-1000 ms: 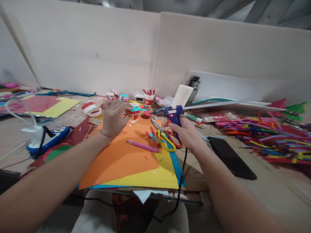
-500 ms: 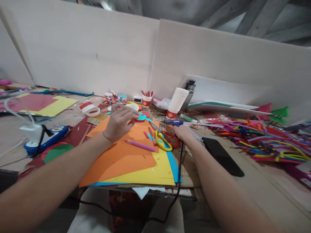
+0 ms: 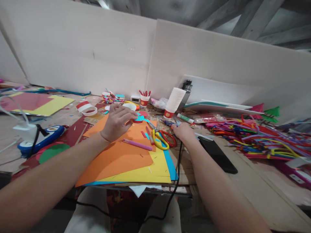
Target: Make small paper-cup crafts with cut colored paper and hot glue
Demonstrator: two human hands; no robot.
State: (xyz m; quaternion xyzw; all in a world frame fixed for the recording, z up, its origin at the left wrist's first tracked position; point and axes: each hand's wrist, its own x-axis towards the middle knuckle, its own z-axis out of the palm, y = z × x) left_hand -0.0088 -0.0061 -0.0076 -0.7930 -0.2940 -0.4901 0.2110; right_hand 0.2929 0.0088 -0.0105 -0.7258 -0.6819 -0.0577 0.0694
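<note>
My left hand is closed, thumb and fingers pinching a small red-and-white cup piece with a blue paper cutout on it. My right hand wraps round a blue glue gun, mostly hidden by the fingers. A black cord hangs down from that hand. Between the hands lie scissors with yellow handles and a red-handled pair. A pink-purple pen rests on the orange paper sheet, which overlaps yellow paper.
Behind stand a stack of paper cups and a cup of red sticks. At right are a black phone and a heap of pipe cleaners. A green-and-white glue tube lies nearby. A blue-and-white device sits at left.
The view has shifted slightly. My right hand has turned the glue gun, and less of its blue body shows. My left hand keeps its pinch on the cup piece.
</note>
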